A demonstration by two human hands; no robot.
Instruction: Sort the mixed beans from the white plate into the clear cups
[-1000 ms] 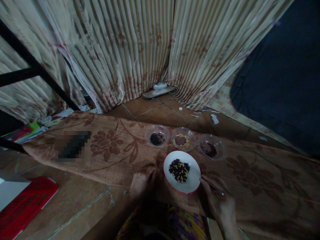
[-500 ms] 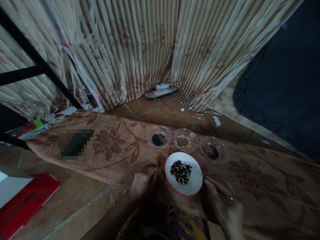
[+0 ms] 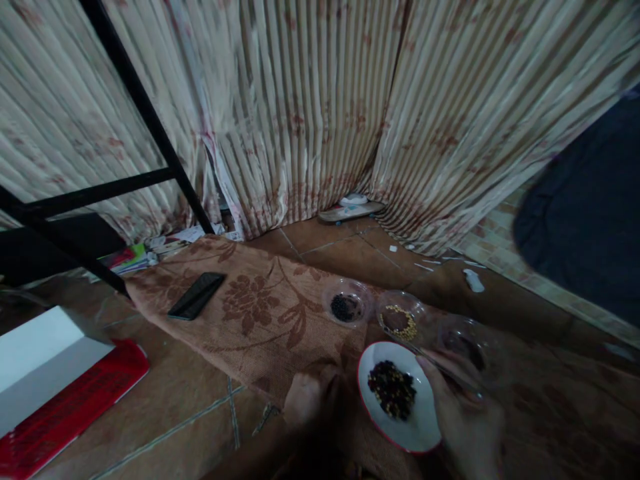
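Observation:
My right hand [image 3: 463, 413] is closed on a pair of thin metal tweezers [image 3: 440, 363], beside the right rim of a white bowl with a red edge [image 3: 423, 407]. The tweezers' tips point toward the clear dish of yellow beans [image 3: 403, 323]. Mixed dark and yellow beans [image 3: 393, 390] lie in the bowl. Loosely fisted, my left hand [image 3: 306, 399] rests on the cloth left of the bowl, with nothing visible in it. Behind the bowl stand a clear dish of black beans [image 3: 345, 308] and a clear dish of dark red beans [image 3: 470, 350], partly blurred behind my right hand.
A brown floral cloth [image 3: 270, 333] covers the low table. A dark phone [image 3: 197, 296] lies at its left. A red and white box [image 3: 65, 393] sits on the tiled floor, near a black metal frame [image 3: 150, 127]. Striped curtains [image 3: 320, 100] hang behind.
The view has shifted, so the table's things appear lower and farther right. My right hand has moved the tweezers from over the bowl's beans to its back rim. The bowl looks more tilted.

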